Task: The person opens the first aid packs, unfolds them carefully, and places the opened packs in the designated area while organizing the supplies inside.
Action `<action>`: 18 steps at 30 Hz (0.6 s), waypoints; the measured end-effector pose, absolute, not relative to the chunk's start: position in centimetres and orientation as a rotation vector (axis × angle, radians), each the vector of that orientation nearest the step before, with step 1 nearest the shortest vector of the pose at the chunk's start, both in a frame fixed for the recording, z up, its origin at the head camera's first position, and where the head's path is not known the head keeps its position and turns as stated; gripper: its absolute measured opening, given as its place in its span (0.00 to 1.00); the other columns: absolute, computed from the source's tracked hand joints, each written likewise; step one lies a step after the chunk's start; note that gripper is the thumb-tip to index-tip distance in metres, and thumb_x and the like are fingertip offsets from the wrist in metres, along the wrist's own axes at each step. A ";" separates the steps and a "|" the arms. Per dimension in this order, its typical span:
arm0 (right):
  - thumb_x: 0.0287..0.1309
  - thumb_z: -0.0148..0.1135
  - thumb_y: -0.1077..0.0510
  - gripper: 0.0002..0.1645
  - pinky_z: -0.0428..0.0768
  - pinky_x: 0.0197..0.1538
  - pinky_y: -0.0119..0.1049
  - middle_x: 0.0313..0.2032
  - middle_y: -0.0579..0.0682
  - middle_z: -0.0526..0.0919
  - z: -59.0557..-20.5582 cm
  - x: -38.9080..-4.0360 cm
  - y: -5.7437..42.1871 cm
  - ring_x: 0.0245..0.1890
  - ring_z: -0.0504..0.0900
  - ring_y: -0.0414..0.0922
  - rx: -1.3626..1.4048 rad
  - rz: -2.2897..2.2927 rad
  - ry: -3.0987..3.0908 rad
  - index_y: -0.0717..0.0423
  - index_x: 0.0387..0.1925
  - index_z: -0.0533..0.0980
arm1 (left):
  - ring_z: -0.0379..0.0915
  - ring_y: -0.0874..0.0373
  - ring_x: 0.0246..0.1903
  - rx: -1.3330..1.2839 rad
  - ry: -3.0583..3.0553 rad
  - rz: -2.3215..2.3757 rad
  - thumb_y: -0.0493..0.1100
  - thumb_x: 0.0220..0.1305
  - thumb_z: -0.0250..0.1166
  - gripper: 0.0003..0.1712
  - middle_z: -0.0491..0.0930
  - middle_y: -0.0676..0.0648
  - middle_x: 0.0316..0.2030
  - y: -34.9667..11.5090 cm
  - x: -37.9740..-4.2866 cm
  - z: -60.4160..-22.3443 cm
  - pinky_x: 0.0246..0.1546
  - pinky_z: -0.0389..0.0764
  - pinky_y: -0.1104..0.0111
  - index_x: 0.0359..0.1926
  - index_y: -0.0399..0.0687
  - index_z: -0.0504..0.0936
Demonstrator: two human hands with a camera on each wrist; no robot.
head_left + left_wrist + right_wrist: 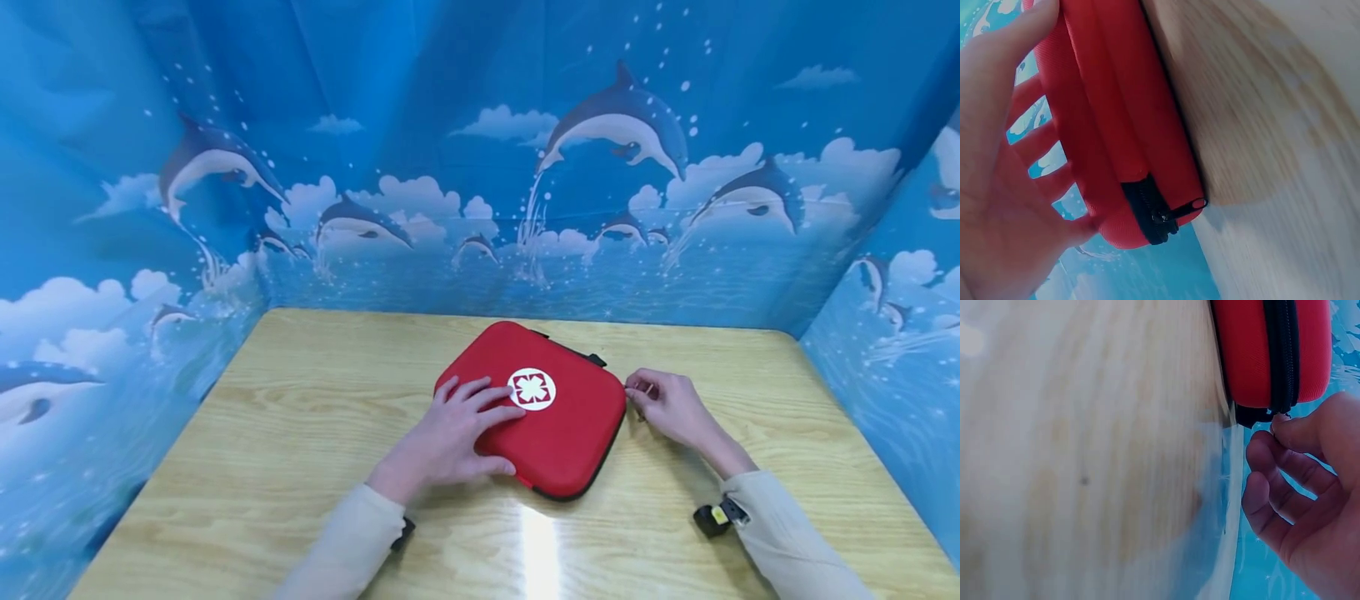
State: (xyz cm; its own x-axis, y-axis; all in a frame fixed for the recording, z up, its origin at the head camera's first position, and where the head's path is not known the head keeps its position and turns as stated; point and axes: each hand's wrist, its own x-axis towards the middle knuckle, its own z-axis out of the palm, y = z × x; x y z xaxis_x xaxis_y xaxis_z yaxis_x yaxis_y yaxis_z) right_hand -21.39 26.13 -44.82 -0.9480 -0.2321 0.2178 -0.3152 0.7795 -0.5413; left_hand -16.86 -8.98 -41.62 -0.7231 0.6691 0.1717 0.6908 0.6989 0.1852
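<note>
A red zip-up case (575,433) with a white round clover-cross emblem lies on the table, turned at an angle. My left hand (457,433) rests on its near left part, fingers spread over the lid and thumb at the front side. In the left wrist view a zipper pull (1190,207) hangs from the end of the black zipper tape. At the right corner, my right hand (671,406) pinches a zipper pull between thumb and index finger; the fingertips mostly hide it. The black zipper (1285,356) runs along that side to the fingertips.
The light wood table (315,400) ends in a curtain (420,150) printed with dolphins, at the back and both sides. A black strap or handle (596,360) sticks out from the case's far side. Small cameras are strapped at both wrists.
</note>
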 end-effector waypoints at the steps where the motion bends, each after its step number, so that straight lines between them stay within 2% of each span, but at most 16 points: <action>1: 0.59 0.60 0.63 0.05 0.71 0.26 0.29 0.24 0.45 0.80 -44.8 -21.3 26.1 0.22 0.74 0.35 0.445 0.894 -2.827 0.50 0.31 0.79 | 0.56 0.49 0.67 -1.125 -2.809 -0.356 0.72 0.45 0.66 0.45 0.65 0.53 0.66 -9.0 -16.9 -41.6 0.64 0.57 0.41 0.65 0.70 0.67; 18: 0.58 0.58 0.66 0.07 0.69 0.25 0.28 0.22 0.44 0.79 -44.7 -19.8 26.4 0.21 0.71 0.33 0.537 0.847 -2.815 0.52 0.31 0.78 | 0.57 0.50 0.66 -1.076 -2.819 -0.323 0.70 0.43 0.68 0.44 0.67 0.53 0.64 -8.6 -16.5 -41.6 0.63 0.58 0.41 0.64 0.70 0.68</action>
State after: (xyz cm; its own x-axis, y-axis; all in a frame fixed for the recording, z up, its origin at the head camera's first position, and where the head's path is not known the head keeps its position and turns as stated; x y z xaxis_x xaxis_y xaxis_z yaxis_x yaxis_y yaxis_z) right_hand -19.79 26.45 -44.69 -0.9241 -0.2932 0.2449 -0.3797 0.7761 -0.5035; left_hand -16.54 -8.64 -41.62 -0.7436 0.6454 0.1746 0.6681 0.7268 0.1592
